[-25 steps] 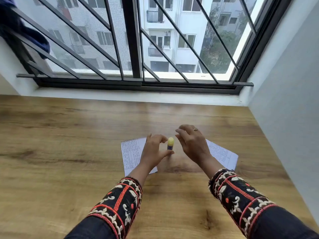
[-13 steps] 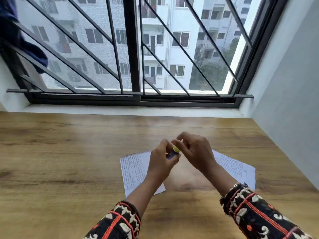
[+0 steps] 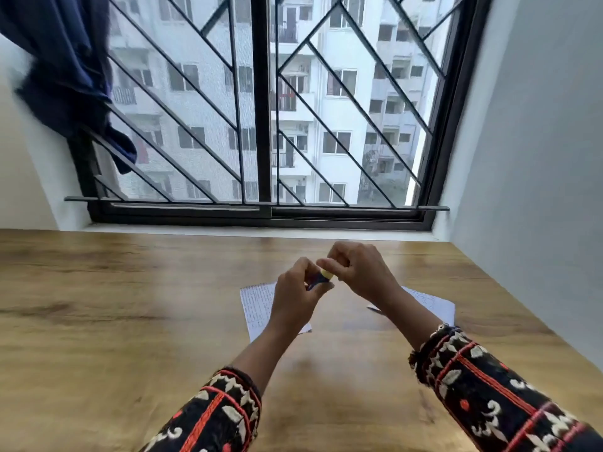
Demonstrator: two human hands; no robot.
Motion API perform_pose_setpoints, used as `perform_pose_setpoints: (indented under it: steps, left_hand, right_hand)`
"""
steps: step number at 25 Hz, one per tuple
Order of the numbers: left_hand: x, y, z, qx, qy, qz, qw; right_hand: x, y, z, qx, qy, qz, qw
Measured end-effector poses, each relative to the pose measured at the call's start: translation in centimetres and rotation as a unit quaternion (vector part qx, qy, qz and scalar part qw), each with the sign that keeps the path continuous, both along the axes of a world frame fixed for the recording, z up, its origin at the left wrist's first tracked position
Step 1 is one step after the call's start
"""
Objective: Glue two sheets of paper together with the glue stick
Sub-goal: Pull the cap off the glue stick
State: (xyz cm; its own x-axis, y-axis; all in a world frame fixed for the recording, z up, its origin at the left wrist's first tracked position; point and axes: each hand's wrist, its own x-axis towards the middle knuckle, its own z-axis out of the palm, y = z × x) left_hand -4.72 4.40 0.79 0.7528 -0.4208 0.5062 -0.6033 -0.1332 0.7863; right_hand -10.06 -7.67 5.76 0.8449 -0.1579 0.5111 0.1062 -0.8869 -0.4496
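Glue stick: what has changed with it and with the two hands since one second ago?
The glue stick stood on the table between the hands; now it is lifted off it. The left hand holds its blue body and the right hand pinches its yellow cap. The two sheets of paper lie on the table as before.

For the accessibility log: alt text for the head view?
The left hand grips a glue stick by its blue body and the right hand pinches its yellow top, over two sheets of paper lying apart on a wooden table by a barred window.
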Motion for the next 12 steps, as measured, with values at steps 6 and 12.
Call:
perform_pose_setpoints:
  steps: [6,12]
  left_hand:
    - [-1.4,0.8,1.6,0.018,-0.009,-0.005,1.0]
    - [-1.8,0.0,0.9,0.044,-0.006,-0.004,0.999]
  right_hand:
    - [-1.7,0.2,1.4,-0.022,0.016,0.026,0.999]
    - [-2.6,-1.0,1.3,-0.057,0.059,0.081,0.993]
